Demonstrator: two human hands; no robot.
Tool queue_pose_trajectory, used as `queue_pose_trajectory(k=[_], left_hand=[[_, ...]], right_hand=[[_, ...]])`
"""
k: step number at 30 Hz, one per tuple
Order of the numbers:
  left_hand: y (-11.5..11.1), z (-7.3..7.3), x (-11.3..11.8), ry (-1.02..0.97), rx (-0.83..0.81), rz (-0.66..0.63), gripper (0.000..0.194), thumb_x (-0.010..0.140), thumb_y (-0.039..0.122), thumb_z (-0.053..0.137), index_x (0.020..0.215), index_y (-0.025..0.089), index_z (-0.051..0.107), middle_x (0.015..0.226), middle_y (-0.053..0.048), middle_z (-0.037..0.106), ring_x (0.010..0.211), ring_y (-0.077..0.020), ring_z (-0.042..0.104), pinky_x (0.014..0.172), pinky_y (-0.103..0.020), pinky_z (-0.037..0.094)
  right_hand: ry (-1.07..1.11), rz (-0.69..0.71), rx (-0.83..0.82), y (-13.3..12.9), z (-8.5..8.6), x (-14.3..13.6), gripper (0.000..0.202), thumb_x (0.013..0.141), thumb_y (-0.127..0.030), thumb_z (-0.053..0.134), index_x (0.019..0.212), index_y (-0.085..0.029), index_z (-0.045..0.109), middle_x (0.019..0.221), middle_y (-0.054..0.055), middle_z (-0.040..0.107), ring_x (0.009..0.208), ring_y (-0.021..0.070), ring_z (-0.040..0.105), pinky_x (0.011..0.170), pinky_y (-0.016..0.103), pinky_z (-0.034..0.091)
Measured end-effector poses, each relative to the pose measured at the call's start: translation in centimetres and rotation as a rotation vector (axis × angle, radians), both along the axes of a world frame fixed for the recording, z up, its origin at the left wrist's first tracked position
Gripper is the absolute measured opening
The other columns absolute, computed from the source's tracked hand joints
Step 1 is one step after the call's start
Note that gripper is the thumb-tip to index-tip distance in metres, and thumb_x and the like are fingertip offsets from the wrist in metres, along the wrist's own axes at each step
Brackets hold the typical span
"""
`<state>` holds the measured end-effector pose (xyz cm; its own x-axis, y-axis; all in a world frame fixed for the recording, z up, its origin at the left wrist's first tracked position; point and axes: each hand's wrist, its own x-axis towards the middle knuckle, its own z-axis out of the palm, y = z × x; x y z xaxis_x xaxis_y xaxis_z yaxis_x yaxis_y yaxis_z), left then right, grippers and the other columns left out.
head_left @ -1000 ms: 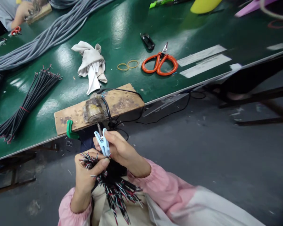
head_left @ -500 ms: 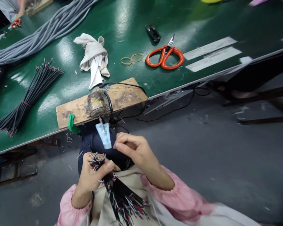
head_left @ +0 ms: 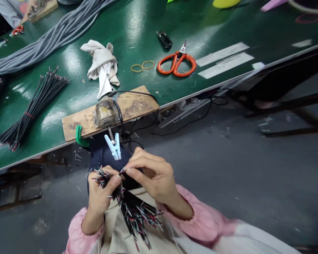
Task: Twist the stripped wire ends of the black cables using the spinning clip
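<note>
My left hand (head_left: 98,195) is closed round a bundle of thin black cables (head_left: 135,211), whose stripped ends show red, white and green wires. The bundle hangs down over my lap. Right beside it, my right hand (head_left: 155,176) pinches the coloured wire ends (head_left: 122,170) of one cable between thumb and fingertips. Just beyond my hands, a light blue plastic clothespin (head_left: 114,148) sits on the shaft of a small motor (head_left: 106,113). That motor is fixed to a wooden board (head_left: 137,102) at the table's edge.
A green clamp (head_left: 81,137) grips the board. On the green table (head_left: 137,31) lie a tied black cable bundle (head_left: 39,102), grey cables (head_left: 55,38), a white cloth (head_left: 100,63), rubber bands (head_left: 142,66), orange-handled scissors (head_left: 177,64) and a black tool (head_left: 164,39). Another person's arm (head_left: 22,16) shows top left.
My right hand has come to the bundle and now pinches wire ends beside my left thumb. The clothespin has turned on the shaft and shows its two legs. The view has shifted slightly.
</note>
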<state>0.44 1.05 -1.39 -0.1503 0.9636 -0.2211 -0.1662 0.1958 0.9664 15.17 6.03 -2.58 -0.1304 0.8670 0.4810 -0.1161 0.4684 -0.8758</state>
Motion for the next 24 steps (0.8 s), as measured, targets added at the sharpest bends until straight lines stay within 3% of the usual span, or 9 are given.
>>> queue_pose_trajectory(k=[3,6,8,11,14,16,20,24], left_hand=[[-0.2,0.1,-0.1,-0.022,-0.05,-0.024,0.036,0.074,0.049,0.083,0.062,0.017,0.075,0.054,0.0,0.063,0.04,-0.007,0.045,0.037,-0.02,0.034],[-0.3,0.3,-0.2,-0.035,-0.087,-0.066,0.033,0.076,0.048,0.082,0.064,0.017,0.077,0.055,-0.001,0.063,0.041,-0.0065,0.045,0.034,-0.018,0.029],[-0.1,0.4,-0.3,-0.049,-0.079,-0.094,0.031,0.075,0.047,0.083,0.066,0.017,0.078,0.056,-0.001,0.064,0.041,-0.0062,0.045,0.033,-0.017,0.029],[0.3,0.6,-0.4,-0.047,-0.048,-0.102,0.026,0.07,0.043,0.087,0.065,0.019,0.081,0.056,-0.002,0.065,0.041,-0.0071,0.048,0.033,-0.018,0.032],[0.6,0.8,-0.4,0.003,-0.028,-0.068,0.018,0.069,0.037,0.089,0.067,0.02,0.082,0.057,-0.003,0.068,0.041,-0.0082,0.051,0.033,-0.018,0.034],[0.8,0.8,-0.4,0.023,-0.011,-0.015,0.014,0.068,0.034,0.089,0.068,0.022,0.083,0.059,-0.003,0.07,0.041,-0.0083,0.051,0.033,-0.018,0.033],[1.3,0.6,-0.5,0.005,0.062,0.079,0.01,0.065,0.03,0.09,0.066,0.024,0.082,0.057,0.0,0.069,0.038,-0.0068,0.048,0.034,-0.019,0.034],[1.9,0.4,-0.6,-0.007,0.076,0.101,0.009,0.065,0.026,0.09,0.065,0.024,0.082,0.056,0.002,0.068,0.037,-0.0053,0.047,0.036,-0.018,0.037]], right_hand=[[0.028,-0.017,0.079,0.3,-0.8,-0.2,0.008,0.092,-0.022,0.069,0.089,-0.022,0.076,0.073,0.003,0.074,0.063,0.0159,0.061,0.064,0.034,0.047],[0.126,0.05,0.06,0.4,-1.6,-0.9,0.016,0.093,-0.032,0.069,0.082,-0.022,0.076,0.069,0.002,0.07,0.065,0.0159,0.059,0.067,0.034,0.045],[0.252,0.194,-0.092,0.4,-2.1,-1.4,0.03,0.092,-0.043,0.069,0.071,-0.021,0.072,0.062,0.0,0.063,0.063,0.0148,0.054,0.066,0.032,0.043],[0.47,0.472,-0.515,0.7,-2.6,-2.2,0.044,0.082,-0.058,0.073,0.064,-0.019,0.064,0.059,-0.002,0.052,0.055,0.0117,0.045,0.056,0.028,0.038],[0.543,0.5,-0.822,1.8,-2.5,-2.8,0.045,0.07,-0.057,0.084,0.065,-0.017,0.065,0.06,-0.004,0.051,0.055,0.0094,0.042,0.053,0.025,0.035],[0.551,0.493,-0.862,2.8,-2.1,-3.2,0.047,0.068,-0.06,0.084,0.066,-0.016,0.068,0.061,-0.002,0.056,0.057,0.0096,0.044,0.054,0.024,0.037],[0.607,0.634,-0.893,4.4,-1.2,-4.3,0.055,0.066,-0.069,0.079,0.075,-0.016,0.075,0.071,0.004,0.067,0.062,0.0115,0.054,0.056,0.024,0.044],[0.646,0.598,-0.933,4.5,-1.0,-4.7,0.052,0.064,-0.066,0.083,0.067,-0.015,0.07,0.062,0.001,0.061,0.058,0.0111,0.054,0.054,0.022,0.046]])
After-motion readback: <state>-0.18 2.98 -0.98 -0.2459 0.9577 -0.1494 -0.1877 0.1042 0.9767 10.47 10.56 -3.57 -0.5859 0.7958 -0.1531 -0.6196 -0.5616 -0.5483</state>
